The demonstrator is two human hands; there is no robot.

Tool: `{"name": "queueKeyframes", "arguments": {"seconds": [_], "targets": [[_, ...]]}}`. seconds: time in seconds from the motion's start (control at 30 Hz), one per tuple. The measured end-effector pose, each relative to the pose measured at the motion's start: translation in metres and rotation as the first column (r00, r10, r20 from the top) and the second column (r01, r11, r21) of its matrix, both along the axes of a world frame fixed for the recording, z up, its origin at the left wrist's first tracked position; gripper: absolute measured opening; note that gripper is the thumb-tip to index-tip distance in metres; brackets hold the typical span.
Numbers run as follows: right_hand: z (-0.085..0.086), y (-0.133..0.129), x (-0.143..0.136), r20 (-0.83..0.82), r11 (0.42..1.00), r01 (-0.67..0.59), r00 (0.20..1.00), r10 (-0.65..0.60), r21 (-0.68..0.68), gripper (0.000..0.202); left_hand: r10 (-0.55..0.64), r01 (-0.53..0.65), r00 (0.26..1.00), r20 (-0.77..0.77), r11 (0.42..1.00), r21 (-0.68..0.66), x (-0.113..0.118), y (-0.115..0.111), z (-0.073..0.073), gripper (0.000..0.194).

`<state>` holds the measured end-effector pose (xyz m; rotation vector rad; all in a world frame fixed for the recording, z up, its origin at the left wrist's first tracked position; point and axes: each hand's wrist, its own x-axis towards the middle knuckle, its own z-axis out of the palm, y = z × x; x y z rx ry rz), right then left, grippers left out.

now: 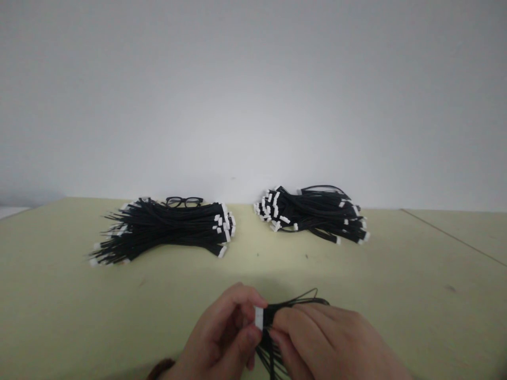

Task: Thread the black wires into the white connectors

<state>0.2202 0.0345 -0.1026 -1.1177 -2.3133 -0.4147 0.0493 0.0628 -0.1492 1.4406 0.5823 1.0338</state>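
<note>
My left hand [227,335] pinches a white plug connector [259,317] between thumb and forefinger, near the front of the table. Black wires [277,305] run from the connector to the right, and others hang down below it. Close against the connector, my right hand [322,338] has its thumb and forefinger pressed together by the wires. Its fingertips seem to grip a thin black wire just right of the connector, though the tips are partly hidden. Some wires loop out behind the right hand.
A large bundle of black cables with white connectors [170,229] lies at the back left. Another such bundle [317,211] lies at the back right. Black-framed glasses [184,201] rest behind the left bundle. A pale wall [253,105] rises behind the yellowish table [79,316].
</note>
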Motion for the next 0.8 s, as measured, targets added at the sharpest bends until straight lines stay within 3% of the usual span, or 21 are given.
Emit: {"name": "queueKeyframes", "arguments": {"seconds": [0.17, 0.4, 0.53, 0.63, 0.7, 0.8], "targets": [[-0.007, 0.001, 0.002, -0.015, 1.000, -0.019, 1.000, 0.019, 0.019, 0.047, -0.015, 0.018, 0.999, -0.038, 0.997, 0.080, -0.001, 0.001, 0.000, 0.014], [-0.009, 0.000, 0.002, -0.096, 0.994, -0.101, 0.991, 0.097, -0.038, 0.043, 0.053, -0.039, 0.996, -0.066, 0.978, 0.206, -0.003, -0.002, -0.002, 0.017], [-0.003, 0.001, 0.002, -0.059, 0.993, -0.113, 0.992, 0.111, -0.028, 0.033, 0.071, -0.065, 0.997, -0.034, 0.987, 0.149, -0.001, -0.002, -0.005, 0.016], [0.006, 0.003, 0.004, -0.054, 0.979, -0.108, 0.994, 0.100, -0.173, 0.011, 0.063, -0.061, 0.998, -0.021, 0.995, 0.083, 0.001, 0.000, -0.004, 0.010], [0.010, 0.001, 0.006, -0.062, 0.977, -0.060, 0.997, 0.049, -0.202, 0.016, 0.077, -0.075, 0.997, -0.024, 0.995, 0.061, 0.001, 0.001, -0.002, 0.009], [0.012, -0.003, 0.009, -0.062, 0.990, -0.017, 0.998, 0.009, -0.141, 0.018, 0.057, -0.058, 0.998, 0.007, 0.997, 0.060, 0.000, 0.000, 0.000, 0.012]]}}
